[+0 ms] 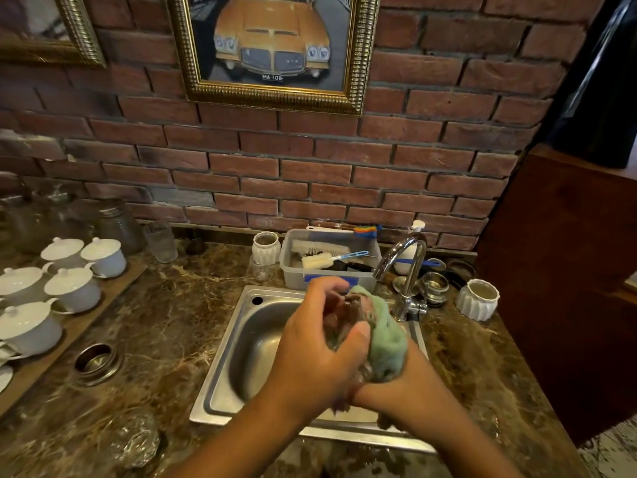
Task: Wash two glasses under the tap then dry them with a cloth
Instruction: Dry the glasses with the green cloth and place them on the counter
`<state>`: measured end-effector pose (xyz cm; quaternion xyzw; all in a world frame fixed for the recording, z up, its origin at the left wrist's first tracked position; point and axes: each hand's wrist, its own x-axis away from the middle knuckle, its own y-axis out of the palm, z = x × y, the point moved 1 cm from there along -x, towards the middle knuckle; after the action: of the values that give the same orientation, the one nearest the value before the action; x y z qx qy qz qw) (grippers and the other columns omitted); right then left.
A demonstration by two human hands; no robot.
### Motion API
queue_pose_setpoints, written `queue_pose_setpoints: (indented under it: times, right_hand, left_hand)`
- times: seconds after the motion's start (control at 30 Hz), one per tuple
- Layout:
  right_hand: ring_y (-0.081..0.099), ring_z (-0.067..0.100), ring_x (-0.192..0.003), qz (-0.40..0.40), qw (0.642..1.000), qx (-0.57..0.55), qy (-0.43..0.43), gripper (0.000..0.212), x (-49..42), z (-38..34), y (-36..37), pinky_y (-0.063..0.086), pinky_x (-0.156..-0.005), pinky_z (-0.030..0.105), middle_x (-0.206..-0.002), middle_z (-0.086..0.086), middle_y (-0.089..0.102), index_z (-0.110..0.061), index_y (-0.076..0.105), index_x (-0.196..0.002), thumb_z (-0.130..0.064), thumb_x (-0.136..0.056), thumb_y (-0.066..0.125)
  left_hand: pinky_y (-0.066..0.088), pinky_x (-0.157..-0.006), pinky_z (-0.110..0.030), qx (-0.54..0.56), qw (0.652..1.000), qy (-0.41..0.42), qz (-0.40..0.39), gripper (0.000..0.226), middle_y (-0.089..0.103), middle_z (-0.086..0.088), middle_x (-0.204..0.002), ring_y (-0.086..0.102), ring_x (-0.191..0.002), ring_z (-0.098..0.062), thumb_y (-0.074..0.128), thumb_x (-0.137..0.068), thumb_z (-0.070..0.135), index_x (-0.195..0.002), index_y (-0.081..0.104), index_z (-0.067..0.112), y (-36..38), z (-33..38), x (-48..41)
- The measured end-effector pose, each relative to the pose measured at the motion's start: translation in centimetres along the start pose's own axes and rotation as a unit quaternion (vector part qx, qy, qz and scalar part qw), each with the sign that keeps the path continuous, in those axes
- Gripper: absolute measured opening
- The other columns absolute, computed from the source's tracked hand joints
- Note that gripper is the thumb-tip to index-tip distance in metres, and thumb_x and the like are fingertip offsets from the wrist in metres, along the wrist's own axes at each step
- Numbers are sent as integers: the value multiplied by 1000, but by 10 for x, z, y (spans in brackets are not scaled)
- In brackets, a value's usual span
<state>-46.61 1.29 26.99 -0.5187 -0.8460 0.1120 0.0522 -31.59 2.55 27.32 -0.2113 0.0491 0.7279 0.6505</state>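
- Glass (pixel 344 313): a clear tumbler that we find at the centre of the frame, held in the air above the sink (pixel 220 367) and tilted. Motion blur hides its rim.
- Left hand (pixel 317 343): we see its fingers and thumb curled round the glass from the left side, gripping it firmly.
- Cloth (pixel 386 343): a pale green cloth, bunched up and pressed against the right side of the glass.
- Right hand (pixel 382 391): it comes up from the lower right and grips the cloth. We note that the cloth covers its fingers, so only the wrist and the heel of the hand show.
- Tap (pixel 408 270): a chrome swan-neck tap, just right of the hands, at the sink's far right corner.
- Second glass (pixel 138 439): at the lower left of the frame, on the marble countertop (pixel 162 322). It is blurred, and we cannot tell how it is placed.
- Plastic tub (pixel 327 270): behind the sink, holding brushes (pixel 320 260).
- Ribbed pots (pixel 477 300): white, one at the right of the tap, another left of the tub.
- Lidded cups (pixel 72 288): white, grouped on a wooden tray (pixel 113 288) at the left edge.
- Framed picture (pixel 272 46): a yellow car, hung on the brick wall (pixel 413 160) at the top of the frame.
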Motion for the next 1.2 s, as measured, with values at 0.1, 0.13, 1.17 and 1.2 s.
queue_pose_setpoints:
  times: [0.1, 0.13, 1.17, 1.2]
  right_hand:
    - [66, 36, -115, -84, 973, -209, 43, 71, 4, 3, -6, 54, -96, 52, -123, 16, 70, -25, 63, -126, -18, -61, 90]
    - [57, 46, -123, -122, 952, -276, 58, 77, 6, 7, -4, 43, -105, 64, -134, 25, 61, -19, 57, -134, -19, -64, 89]
    - [61, 27, -119, -263, 889, -374, 31, 67, 13, -25, -3, 44, -103, 44, -125, 26, 55, -17, 59, -132, -16, -69, 82]
    - [61, 27, -120, -248, 900, -357, 28, 69, 14, -20, -2, 46, -101, 41, -127, 23, 57, -16, 55, -136, -17, -72, 81]
  left_hand:
    - [55, -79, -33, 0, 995, 75, -67, 48, 59, 8, -102, 62, -96, -20, 58, -76, 40, -123, 50, 34, -9, 8, 4]
    - [54, -77, -38, 2, 991, 107, -83, 49, 59, 3, -102, 61, -94, -22, 57, -77, 39, -125, 50, 31, -12, 10, 5]
    - [54, -78, -37, 6, 979, 131, -153, 54, 56, -1, -109, 60, -96, -24, 56, -73, 43, -127, 56, 35, -21, 36, 0]
    - [55, -81, -37, -7, 979, 129, -158, 53, 56, 0, -110, 60, -100, -23, 54, -74, 43, -126, 58, 35, -22, 33, -3]
